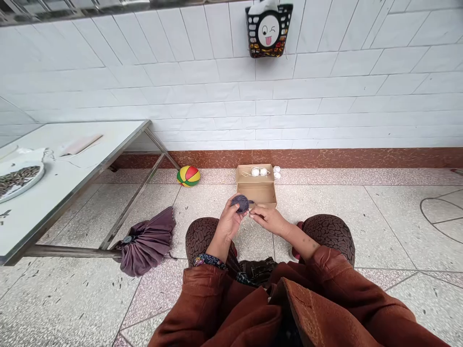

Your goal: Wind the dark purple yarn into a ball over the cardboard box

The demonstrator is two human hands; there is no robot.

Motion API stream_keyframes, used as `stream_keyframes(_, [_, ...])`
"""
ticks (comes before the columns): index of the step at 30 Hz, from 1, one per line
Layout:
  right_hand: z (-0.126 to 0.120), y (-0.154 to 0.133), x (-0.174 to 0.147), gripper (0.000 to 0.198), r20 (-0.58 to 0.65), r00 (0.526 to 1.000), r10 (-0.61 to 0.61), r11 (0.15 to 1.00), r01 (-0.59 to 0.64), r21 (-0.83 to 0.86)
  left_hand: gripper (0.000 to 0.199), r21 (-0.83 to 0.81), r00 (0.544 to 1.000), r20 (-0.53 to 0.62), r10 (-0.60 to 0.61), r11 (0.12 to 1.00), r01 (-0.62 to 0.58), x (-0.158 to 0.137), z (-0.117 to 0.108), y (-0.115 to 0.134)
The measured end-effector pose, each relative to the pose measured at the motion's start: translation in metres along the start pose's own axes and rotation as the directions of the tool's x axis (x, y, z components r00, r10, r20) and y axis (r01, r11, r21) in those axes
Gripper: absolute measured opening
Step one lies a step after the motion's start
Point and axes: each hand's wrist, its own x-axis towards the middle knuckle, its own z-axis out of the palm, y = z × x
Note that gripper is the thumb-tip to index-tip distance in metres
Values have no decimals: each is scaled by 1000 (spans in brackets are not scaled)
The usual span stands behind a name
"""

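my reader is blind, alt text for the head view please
The left hand holds a round dark grey yarn ball while the right hand pinches its strand near an open brown cardboard box holding two white balls.

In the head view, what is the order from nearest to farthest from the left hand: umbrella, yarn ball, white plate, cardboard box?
1. Yarn ball, held in the left hand
2. Cardboard box, just ahead, slightly right
3. Umbrella, to the left
4. White plate, far left on the table

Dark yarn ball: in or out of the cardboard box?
Out. The left hand grips the dark yarn ball nearer the camera than the cardboard box, hiding the box's near left corner.
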Motion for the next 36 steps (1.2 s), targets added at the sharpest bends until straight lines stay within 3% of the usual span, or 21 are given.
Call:
stream_keyframes(5, [-29,-8,31,19,-6,988,-152,988,153,15,55,285,995,-92,43,958,-15,28,2,6])
stream_keyframes(10, [-62,14,83,27,-90,986,-142,989,145,22,61,494,999,20,45,868,-49,55,12,11])
stream_keyframes(16, [-80,57,129,28,-177,983,-47,992,66,104,71,435,970,241,-46,898,-66,81,22,22])
stream_keyframes(21, [-68,79,147,26,-219,967,128,973,-80,215,66,206,951,307,36,973,-103,106,38,47])
stream_keyframes(25, [-52,92,153,25,-228,956,183,967,-133,218,57,114,972,189,137,981,-160,137,53,66])
stream_keyframes(28, [-45,98,151,25,-207,963,171,974,-133,185,46,98,987,95,126,986,-135,161,55,67])
stream_keyframes(33, [-56,90,143,24,-48,999,23,992,-17,122,37,102,994,-35,107,989,-103,186,37,42])
stream_keyframes(36, [-69,83,148,22,-12,999,-32,991,33,127,37,211,996,-57,70,976,-56,190,20,30])
